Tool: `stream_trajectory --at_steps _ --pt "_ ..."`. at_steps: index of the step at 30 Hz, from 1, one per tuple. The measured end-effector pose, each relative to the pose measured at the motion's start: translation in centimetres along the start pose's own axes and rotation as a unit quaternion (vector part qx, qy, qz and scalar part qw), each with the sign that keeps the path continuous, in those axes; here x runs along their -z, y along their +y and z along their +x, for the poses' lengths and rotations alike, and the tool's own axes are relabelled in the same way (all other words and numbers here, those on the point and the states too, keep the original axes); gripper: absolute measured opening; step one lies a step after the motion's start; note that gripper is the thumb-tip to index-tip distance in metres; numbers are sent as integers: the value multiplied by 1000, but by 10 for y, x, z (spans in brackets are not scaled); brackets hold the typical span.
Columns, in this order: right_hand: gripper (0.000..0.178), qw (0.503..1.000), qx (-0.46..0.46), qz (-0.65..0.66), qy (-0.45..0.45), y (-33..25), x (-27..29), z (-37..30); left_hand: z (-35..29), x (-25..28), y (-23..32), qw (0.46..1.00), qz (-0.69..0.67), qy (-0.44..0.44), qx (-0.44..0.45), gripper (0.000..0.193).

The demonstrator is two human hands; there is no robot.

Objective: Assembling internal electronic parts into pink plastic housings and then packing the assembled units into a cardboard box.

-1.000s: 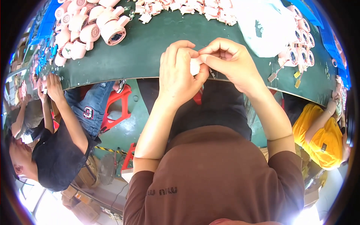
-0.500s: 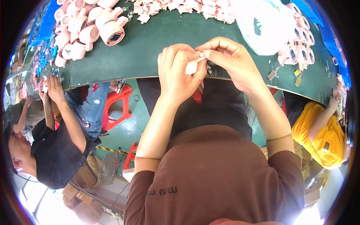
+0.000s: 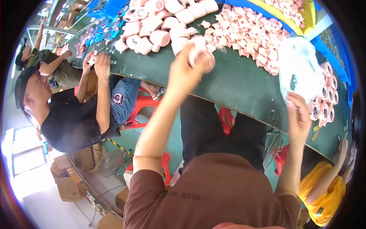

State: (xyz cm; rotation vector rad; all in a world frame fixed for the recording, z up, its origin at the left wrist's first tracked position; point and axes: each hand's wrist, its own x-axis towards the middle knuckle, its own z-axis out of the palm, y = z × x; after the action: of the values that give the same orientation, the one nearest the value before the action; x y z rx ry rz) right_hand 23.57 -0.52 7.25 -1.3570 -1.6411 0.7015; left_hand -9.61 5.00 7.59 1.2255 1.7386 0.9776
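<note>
My left hand [image 3: 183, 74] is raised over the table's near side, its fingers wrapped round a pink handheld-fan housing [image 3: 206, 61]. Motion blurs the housing, and its rounded end points right, beside a heap of similar pink housings [image 3: 145, 30]. My right hand [image 3: 300, 117] is well apart, at the table's near edge on the right, just below a whitish plastic bag [image 3: 299, 68]. Its thumb and fingers are bent together; whatever may be between them is too small to make out.
Small pink pieces [image 3: 244, 34] lie piled at the far middle of the green table [image 3: 236, 87]. Round pink fan parts with wires [image 3: 324, 99] stand right of the bag. Blue bins line the back. People sit on both sides, one in black [image 3: 76, 118], another in yellow [image 3: 324, 187].
My hands were together over a small white part and have separated. The left went up and took a pink housing; the right moved right, below the bag. The view has turned.
</note>
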Motion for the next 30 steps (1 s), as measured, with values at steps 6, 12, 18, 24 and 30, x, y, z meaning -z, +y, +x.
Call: stream_trajectory --at_steps 6,12,18,24,30 --pt "25 976 -9 -205 78 52 71 -11 138 59 45 926 -344 76 -134 82" --pt "58 892 -13 -446 69 71 78 -26 121 26 41 966 -201 66 -145 76" --pt "50 931 -51 -350 87 80 84 -17 36 -42 -18 959 -53 -2 -279 34" --pt "46 971 -84 -167 150 81 75 -22 -53 -72 -31 954 -13 -147 -260 20" --pt "52 936 -174 298 75 0 21 -21 -84 -83 -30 919 17 -184 -348 58"
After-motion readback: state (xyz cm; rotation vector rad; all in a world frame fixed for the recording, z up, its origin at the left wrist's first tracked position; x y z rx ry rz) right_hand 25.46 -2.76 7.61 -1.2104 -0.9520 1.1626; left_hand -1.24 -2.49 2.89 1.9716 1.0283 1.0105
